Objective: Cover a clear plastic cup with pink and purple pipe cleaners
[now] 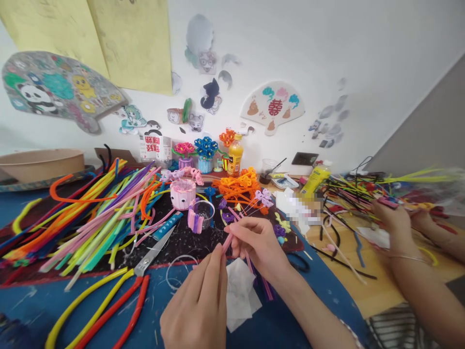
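Note:
My left hand (199, 300) and my right hand (256, 242) meet low in the middle of the view, both pinched on a pink pipe cleaner (228, 240) held between their fingertips. More pink and purple stems (263, 283) hang down under my right wrist. A crumpled white tissue (240, 293) lies on the blue table (32, 303) right below my hands. Scissors (154, 252) with blue handles lie just left of my hands.
A big heap of coloured pipe cleaners (90, 213) fills the left. A pink woven cup (182, 194), a clear cup (203, 213) and orange twisted flowers (240, 186) stand behind my hands. Red-handled pliers (119, 312) lie front left. Another person's hands (394, 220) work at the right.

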Tool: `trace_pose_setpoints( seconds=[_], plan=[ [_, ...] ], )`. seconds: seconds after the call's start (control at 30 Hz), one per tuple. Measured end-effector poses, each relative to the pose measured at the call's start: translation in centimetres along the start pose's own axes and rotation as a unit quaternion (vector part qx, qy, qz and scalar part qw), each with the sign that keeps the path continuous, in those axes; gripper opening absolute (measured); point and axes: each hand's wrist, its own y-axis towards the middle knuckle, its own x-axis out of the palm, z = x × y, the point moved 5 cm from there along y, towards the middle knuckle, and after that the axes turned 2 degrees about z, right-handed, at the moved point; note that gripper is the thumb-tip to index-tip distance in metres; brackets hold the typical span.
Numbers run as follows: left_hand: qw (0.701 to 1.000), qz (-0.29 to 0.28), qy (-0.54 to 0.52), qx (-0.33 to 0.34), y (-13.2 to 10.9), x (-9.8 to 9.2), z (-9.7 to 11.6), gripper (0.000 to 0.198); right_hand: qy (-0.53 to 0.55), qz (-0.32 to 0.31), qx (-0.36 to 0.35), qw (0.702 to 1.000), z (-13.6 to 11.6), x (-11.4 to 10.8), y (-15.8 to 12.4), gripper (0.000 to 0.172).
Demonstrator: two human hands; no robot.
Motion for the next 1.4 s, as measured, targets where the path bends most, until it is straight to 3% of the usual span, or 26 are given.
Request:
trace_pose_setpoints(
  seconds=[0.3, 0.57, 0.73, 0.97, 1.17, 1.4],
  plan=[
    [0.998, -0.059, -0.001, 0.036, 0.0, 0.7, 0.3, 0.021, -0.003, 0.034, 0.029, 0.999, 0.2, -0.4, -0.1, 0.025],
    [0.989, -0.134, -0.011, 0.065, -1.1, 1.0, -0.4, 0.03, -0.064, 0.03, -0.005, 0.997, -0.3, -0.9, -0.1, 0.025],
    [0.986, -0.152, -0.011, 0.068, -1.8, 1.3, -0.7, 0.036, -0.093, 0.023, -0.029, 0.995, -0.5, -1.0, -0.3, 0.024],
    [0.986, -0.153, -0.007, 0.072, -1.6, 1.2, -0.8, 0.035, -0.083, 0.017, -0.037, 0.996, -0.8, -0.9, -0.2, 0.021],
    [0.994, -0.111, -0.023, 0.008, -1.0, 0.8, -1.0, 0.023, -0.049, 0.022, -0.005, 0.999, -0.5, -1.0, -0.1, 0.021],
    [0.989, -0.139, -0.039, 0.033, -1.8, 1.1, -1.1, 0.031, -0.051, 0.026, -0.003, 0.998, -0.5, -1.0, 0.0, 0.019]
  ],
)
